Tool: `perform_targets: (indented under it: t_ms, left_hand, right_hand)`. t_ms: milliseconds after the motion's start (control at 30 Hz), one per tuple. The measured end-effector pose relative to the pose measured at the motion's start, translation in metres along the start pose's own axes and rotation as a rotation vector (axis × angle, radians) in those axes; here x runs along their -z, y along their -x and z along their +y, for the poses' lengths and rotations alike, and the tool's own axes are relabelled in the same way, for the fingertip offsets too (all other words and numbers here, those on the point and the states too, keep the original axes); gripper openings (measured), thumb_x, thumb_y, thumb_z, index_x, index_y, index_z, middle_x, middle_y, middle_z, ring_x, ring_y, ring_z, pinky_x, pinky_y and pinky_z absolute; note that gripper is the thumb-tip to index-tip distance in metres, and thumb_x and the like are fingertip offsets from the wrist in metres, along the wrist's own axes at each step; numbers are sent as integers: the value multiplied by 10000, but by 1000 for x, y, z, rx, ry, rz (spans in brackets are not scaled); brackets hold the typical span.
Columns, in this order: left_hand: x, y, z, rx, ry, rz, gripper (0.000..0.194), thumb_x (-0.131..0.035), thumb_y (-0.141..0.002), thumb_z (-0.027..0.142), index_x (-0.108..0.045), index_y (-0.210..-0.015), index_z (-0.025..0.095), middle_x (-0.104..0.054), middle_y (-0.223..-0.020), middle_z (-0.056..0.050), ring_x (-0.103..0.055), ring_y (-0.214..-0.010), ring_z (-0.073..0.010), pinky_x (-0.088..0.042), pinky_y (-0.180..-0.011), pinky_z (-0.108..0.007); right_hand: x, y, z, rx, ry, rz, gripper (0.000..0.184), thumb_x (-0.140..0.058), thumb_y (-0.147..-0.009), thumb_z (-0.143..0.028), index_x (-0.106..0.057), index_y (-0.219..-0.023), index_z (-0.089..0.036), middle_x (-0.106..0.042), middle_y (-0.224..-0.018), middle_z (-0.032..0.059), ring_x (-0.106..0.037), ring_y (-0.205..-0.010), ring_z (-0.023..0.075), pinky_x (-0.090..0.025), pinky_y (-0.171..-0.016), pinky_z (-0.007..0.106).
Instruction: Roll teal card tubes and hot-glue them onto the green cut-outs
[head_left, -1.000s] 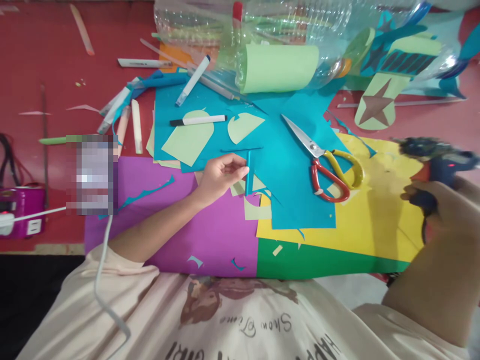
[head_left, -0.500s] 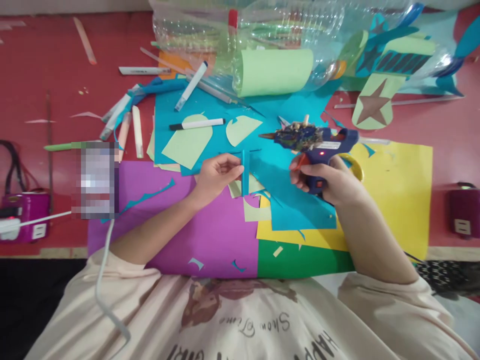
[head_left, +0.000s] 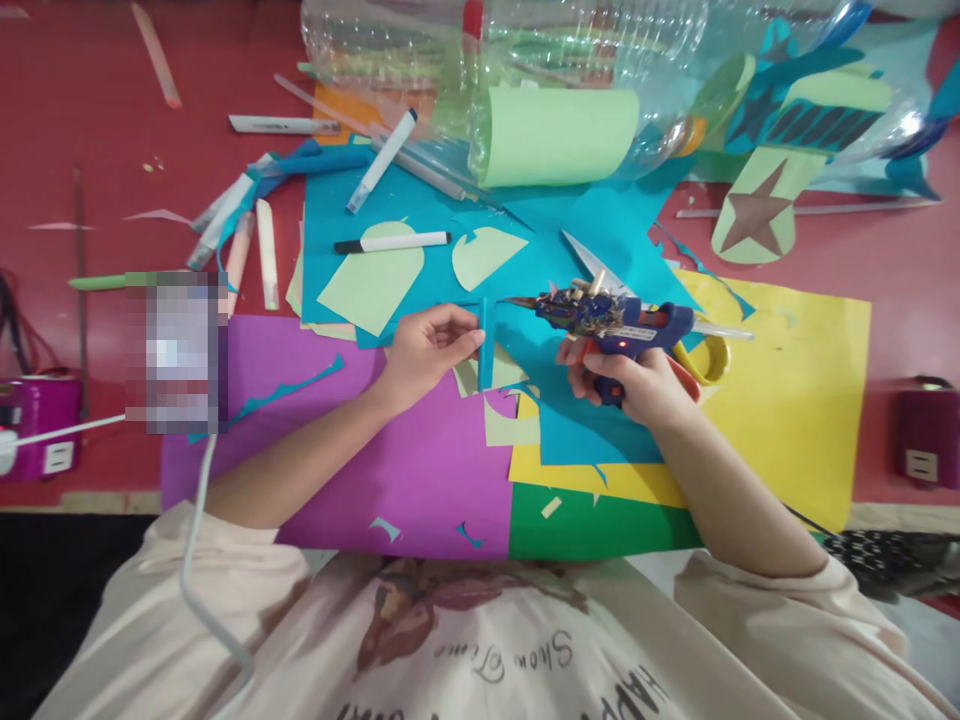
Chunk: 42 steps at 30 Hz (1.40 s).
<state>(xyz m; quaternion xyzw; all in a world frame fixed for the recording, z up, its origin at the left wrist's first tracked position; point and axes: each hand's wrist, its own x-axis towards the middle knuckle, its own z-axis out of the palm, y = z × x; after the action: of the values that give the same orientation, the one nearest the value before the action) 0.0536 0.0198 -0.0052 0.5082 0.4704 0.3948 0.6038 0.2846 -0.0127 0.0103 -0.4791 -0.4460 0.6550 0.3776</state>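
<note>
My left hand [head_left: 435, 352] is closed, pinching a narrow blue paper strip [head_left: 487, 345] that stands upright between thumb and fingers. Wrapped round the handle of a dark blue glue gun [head_left: 626, 325], my right hand [head_left: 626, 380] has its fingers at the orange trigger. The gun's nozzle points left, close to the strip's upper end; whether they touch I cannot tell. Dried glue and scraps crust the gun's front, a clear glue stick [head_left: 724, 330] juts from its back, and a small red light glows on its side. Scissors [head_left: 592, 262] lie partly hidden behind the gun.
Clear plastic bottles [head_left: 562, 40] lie along the back, one wrapped in light green paper [head_left: 559, 137]. Markers [head_left: 394, 244], green cut-outs [head_left: 489, 257] and paper scraps lie on blue, purple [head_left: 375, 480], yellow [head_left: 795, 400] and green sheets. A white cable [head_left: 196, 540] hangs at left.
My right hand has brought the glue gun left, so its nozzle is now near the blue strip. More of the scissors shows behind it. My left hand keeps its pinch.
</note>
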Motion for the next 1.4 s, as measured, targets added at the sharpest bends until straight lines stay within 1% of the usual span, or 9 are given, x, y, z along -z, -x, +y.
perform_targets:
  t_ms: [233,333,500,667,767,967,1133,1267,1400]
  left_hand:
    - [0,1,-2,-31,-15,-15,363,-786,-626,474,-603,-681,165,-611,-619,34,-621,-545,-100,-543,-555,-224]
    - [-1,1,-2,-42,-23,-17,354,-786,-629,463,-604,-681,163,-614,-622,34,-621,-546,-99,-541,-555,-221]
    - [-3,0,-2,-47,10,-28,351,-810,-599,437,-597,-657,163,-600,-592,41,-597,-509,-86,-524,-526,-206]
    - [-2,1,-2,-105,-18,-60,321,-781,-654,426,-603,-667,159,-608,-608,32,-611,-525,-92,-526,-527,-208]
    - [-1,2,-3,-103,-16,-59,300,-781,-658,405,-610,-670,159,-611,-620,30,-612,-535,-90,-531,-540,-209]
    - [-1,2,-4,-116,-58,-66,312,-761,-679,437,-612,-685,162,-625,-643,18,-624,-560,-106,-538,-554,-229]
    - [-1,1,-5,-111,-46,-63,317,-771,-665,440,-616,-684,164,-625,-640,20,-623,-562,-102,-537,-559,-221]
    - [-1,1,-5,-113,-46,-59,327,-765,-667,453,-612,-679,165,-621,-635,19,-615,-552,-101,-532,-550,-220]
    - [-1,1,-6,-126,-54,-57,314,-765,-673,439,-610,-682,166,-619,-639,19,-617,-558,-104,-535,-555,-226]
  right_hand:
    - [1,1,5,18,69,-8,132,-630,-766,-308,-605,-723,-186,-586,-519,0,-492,-423,108,-344,-364,227]
    - [2,0,5,19,104,-12,162,-634,-761,-337,-597,-717,-185,-589,-524,0,-493,-424,109,-351,-369,232]
    - [2,0,4,37,129,-25,133,-627,-762,-308,-598,-722,-185,-582,-524,-4,-496,-422,108,-365,-369,231]
    - [-1,2,4,30,132,17,146,-654,-737,-311,-584,-701,-189,-573,-535,-3,-509,-430,112,-369,-364,233]
    - [-2,2,3,26,134,37,145,-664,-722,-304,-583,-694,-187,-571,-540,-2,-512,-433,111,-369,-364,233]
    - [-2,2,3,26,125,38,98,-630,-719,-261,-579,-680,-187,-569,-543,-4,-512,-431,110,-372,-359,231]
    - [-2,2,3,38,117,39,68,-624,-717,-232,-580,-688,-188,-573,-552,-8,-514,-432,106,-370,-358,226]
    - [-2,2,3,42,131,32,78,-621,-724,-240,-575,-686,-190,-570,-539,-11,-510,-428,105,-367,-354,224]
    - [-3,3,2,32,169,16,131,-631,-740,-282,-569,-675,-187,-566,-525,-12,-493,-414,96,-369,-361,225]
